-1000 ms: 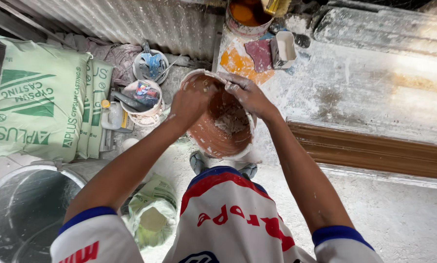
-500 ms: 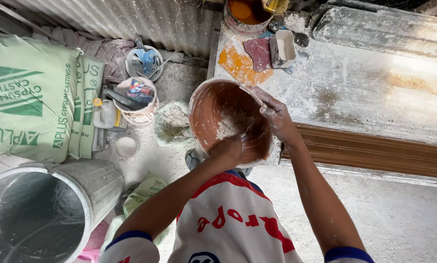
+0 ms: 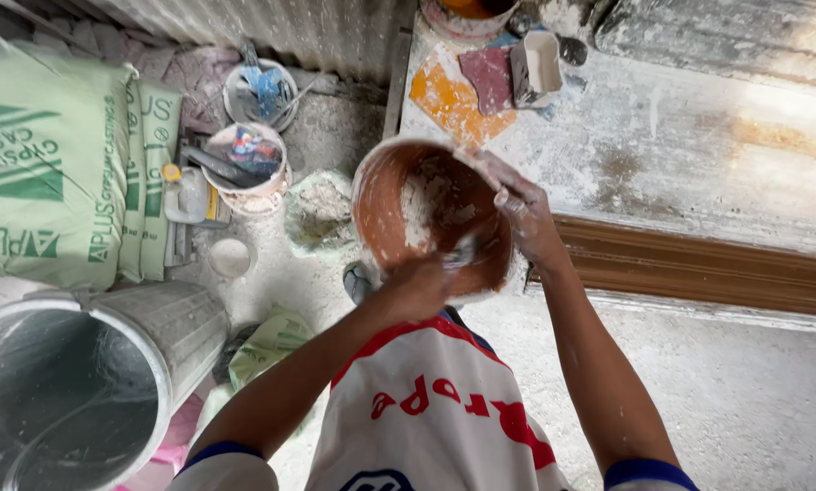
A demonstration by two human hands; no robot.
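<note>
— Where's the orange bowl (image 3: 430, 218)?
— Centre; the right hand (image 3: 528, 218) grips its rim at three o'clock, the left hand (image 3: 417, 286) works inside at six.
— And the metal bin (image 3: 80, 382)?
— Eight o'clock.

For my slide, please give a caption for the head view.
Right hand grips an orange bowl's rim; left hand reaches inside toward white powder.

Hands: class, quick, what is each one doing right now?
Left hand: closed on a blurred tool inside the orange bowl.
Right hand: gripping the bowl's rim.
</note>
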